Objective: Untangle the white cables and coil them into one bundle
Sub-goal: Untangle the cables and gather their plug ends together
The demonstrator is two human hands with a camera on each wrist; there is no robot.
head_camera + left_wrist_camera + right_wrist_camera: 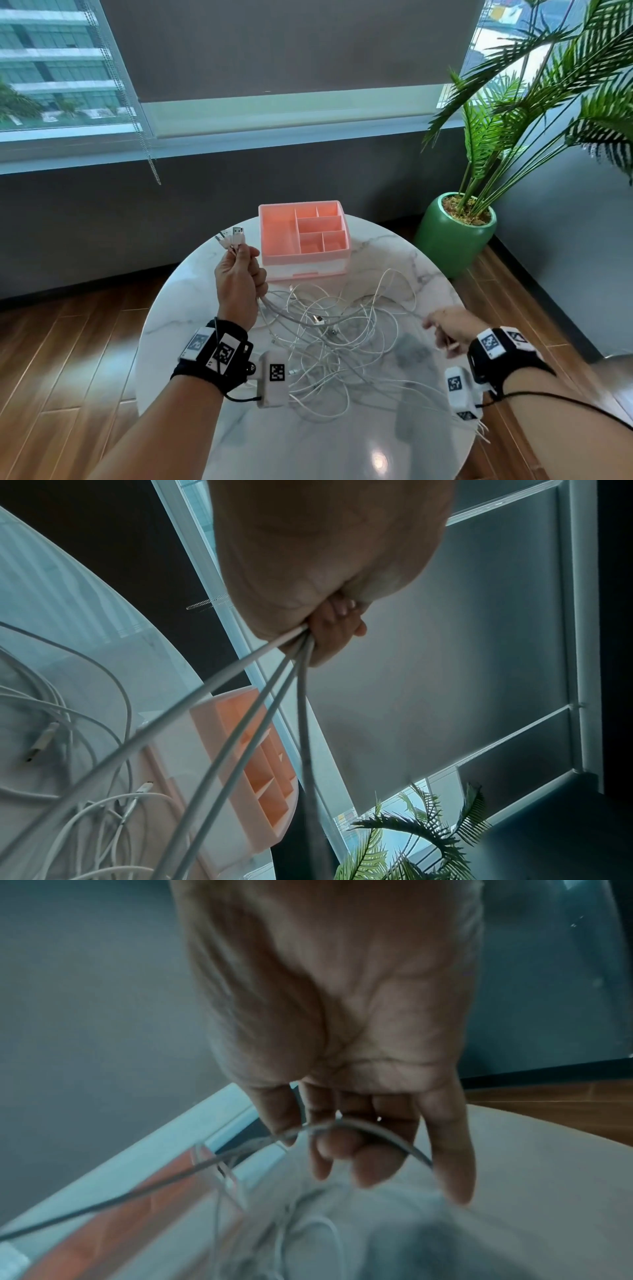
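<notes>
Several white cables (342, 346) lie tangled on the round marble table (191, 298). My left hand (251, 263) is raised over the table's far left and grips a few cable ends, whose USB plugs (234, 236) stick up above the fist. In the left wrist view the left hand's curled fingers (335, 623) clamp three cables (240, 723) that run down to the tangle (85, 750). My right hand (438, 329) hovers blurred at the table's right edge. A single cable (369, 1129) crosses its fingers, pinched by the thumb (281, 1118).
A pink compartment organizer (277, 233) stands at the table's far side, close to the left hand, and shows in the left wrist view (267, 791). A palm in a green pot (459, 236) is on the wooden floor to the right. A window is behind.
</notes>
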